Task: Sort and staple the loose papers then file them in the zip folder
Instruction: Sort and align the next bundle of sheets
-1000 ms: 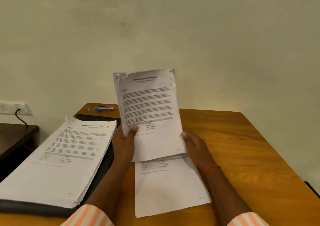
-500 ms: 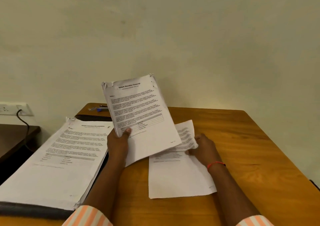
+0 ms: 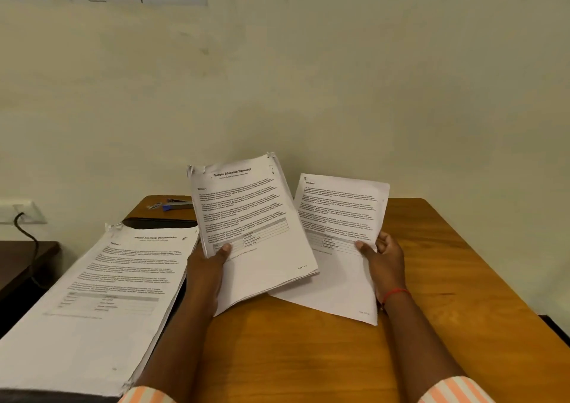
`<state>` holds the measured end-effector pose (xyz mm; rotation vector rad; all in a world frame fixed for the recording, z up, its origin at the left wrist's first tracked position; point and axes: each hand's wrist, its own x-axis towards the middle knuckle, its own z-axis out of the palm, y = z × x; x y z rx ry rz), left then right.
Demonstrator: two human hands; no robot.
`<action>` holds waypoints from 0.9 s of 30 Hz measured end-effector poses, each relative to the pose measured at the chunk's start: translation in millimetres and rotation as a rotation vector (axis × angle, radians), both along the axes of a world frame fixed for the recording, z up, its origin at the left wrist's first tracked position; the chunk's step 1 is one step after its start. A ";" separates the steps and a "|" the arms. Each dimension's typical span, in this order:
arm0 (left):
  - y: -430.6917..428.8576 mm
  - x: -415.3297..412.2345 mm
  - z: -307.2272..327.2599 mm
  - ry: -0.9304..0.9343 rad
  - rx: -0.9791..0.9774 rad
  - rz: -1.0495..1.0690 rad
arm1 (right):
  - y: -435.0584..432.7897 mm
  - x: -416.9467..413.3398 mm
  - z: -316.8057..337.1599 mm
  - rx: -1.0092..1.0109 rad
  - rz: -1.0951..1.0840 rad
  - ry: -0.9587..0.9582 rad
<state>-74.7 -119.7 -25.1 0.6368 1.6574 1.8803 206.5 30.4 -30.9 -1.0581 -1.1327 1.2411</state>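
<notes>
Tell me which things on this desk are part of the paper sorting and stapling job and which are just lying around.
For the job: transcript stack in the left hand; loose sheet in the right hand; paper pile; dark folder under it; stapler at the far edge.

Just there: wall socket, black cable, dark side table.

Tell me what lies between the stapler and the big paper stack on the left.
In the head view, the far edge of the dark folder lies between the stapler and the paper stack, which rests on that folder.
</notes>
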 end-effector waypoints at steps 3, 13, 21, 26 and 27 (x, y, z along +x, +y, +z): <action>-0.5 4.5 2.0 -0.032 0.015 -0.036 | 0.6 0.0 -0.3 0.001 0.010 0.008; 0.9 32.2 5.3 -0.063 -0.076 -0.293 | -22.9 -24.9 5.9 -0.010 0.285 0.038; -4.6 30.7 10.9 -0.046 -0.111 -0.322 | -29.8 -30.3 8.0 -0.019 0.344 0.070; -3.2 39.6 4.8 0.009 -0.062 -0.358 | -29.9 -30.4 8.5 -0.105 0.306 0.135; -2.0 42.8 1.7 0.050 -0.044 -0.349 | -29.3 -29.3 8.9 -0.109 0.327 0.137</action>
